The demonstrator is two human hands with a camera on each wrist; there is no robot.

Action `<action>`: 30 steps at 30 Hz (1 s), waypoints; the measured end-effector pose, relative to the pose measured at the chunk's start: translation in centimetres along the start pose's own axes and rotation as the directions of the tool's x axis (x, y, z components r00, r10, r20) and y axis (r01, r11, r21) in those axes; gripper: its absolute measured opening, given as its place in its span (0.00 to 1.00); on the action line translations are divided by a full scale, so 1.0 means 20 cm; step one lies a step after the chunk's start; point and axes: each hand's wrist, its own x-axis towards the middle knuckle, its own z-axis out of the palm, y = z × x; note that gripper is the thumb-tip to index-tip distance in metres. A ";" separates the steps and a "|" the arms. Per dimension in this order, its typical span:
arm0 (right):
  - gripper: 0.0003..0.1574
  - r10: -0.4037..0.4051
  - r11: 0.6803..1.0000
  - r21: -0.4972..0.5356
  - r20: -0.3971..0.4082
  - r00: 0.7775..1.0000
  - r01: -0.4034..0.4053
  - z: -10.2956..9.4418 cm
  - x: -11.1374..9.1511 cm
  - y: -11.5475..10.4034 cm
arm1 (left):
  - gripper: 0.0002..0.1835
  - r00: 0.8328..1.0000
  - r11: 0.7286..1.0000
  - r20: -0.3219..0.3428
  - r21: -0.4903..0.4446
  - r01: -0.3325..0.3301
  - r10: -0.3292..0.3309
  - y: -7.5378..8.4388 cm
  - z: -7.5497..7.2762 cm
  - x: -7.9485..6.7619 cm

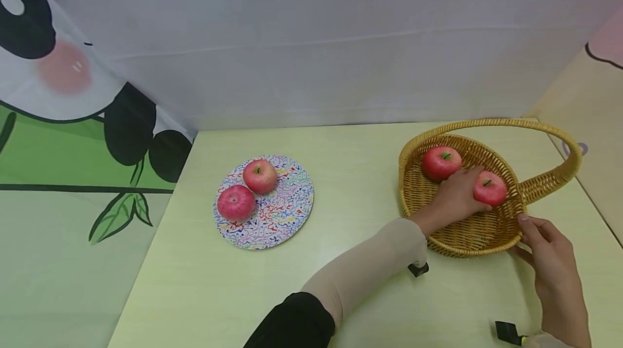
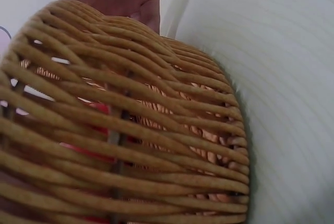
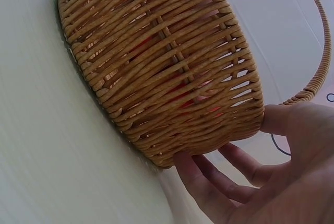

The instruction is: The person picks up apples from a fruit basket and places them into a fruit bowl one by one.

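A golden wicker basket (image 1: 467, 237) with a tall arched handle (image 1: 496, 122) stands at the right of the table. My left hand (image 1: 457, 194) reaches over its near side and grips a red apple (image 1: 490, 188), thumb in front and fingers behind. Another red apple (image 1: 441, 163) lies inside, toward the back. At the basket's right front, my right hand (image 1: 552, 253) holds the rim, thumb on top and fingers under the outside. The right wrist view shows those fingers (image 3: 201, 187) against the woven wall. In the left wrist view, the weave hides most of what is inside.
A round plate (image 1: 287, 223) with a colourful squiggle pattern lies on the left of the table (image 1: 340, 175). Two apples (image 1: 248, 188) sit on its left part. A pale cloth wall (image 1: 340, 78) rises behind the table, and a printed cartoon panel (image 1: 63, 148) stands at the left.
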 end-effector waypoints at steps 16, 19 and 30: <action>0.05 0.014 1.000 0.016 0.001 1.000 -0.014 0.02 -0.02 -0.01 | 0.39 0.999 0.999 -0.021 -0.004 -0.040 0.040 -0.01 -0.02 -0.02; 0.06 0.023 1.000 0.010 -0.003 1.000 -0.023 0.02 -0.02 -0.01 | 0.41 0.999 0.999 -0.011 -0.004 -0.048 0.048 -0.02 -0.04 -0.04; 0.05 0.018 1.000 0.014 -0.006 1.000 -0.018 0.02 -0.02 -0.02 | 0.44 0.992 0.993 0.043 0.009 -0.121 0.120 -0.08 -0.11 -0.08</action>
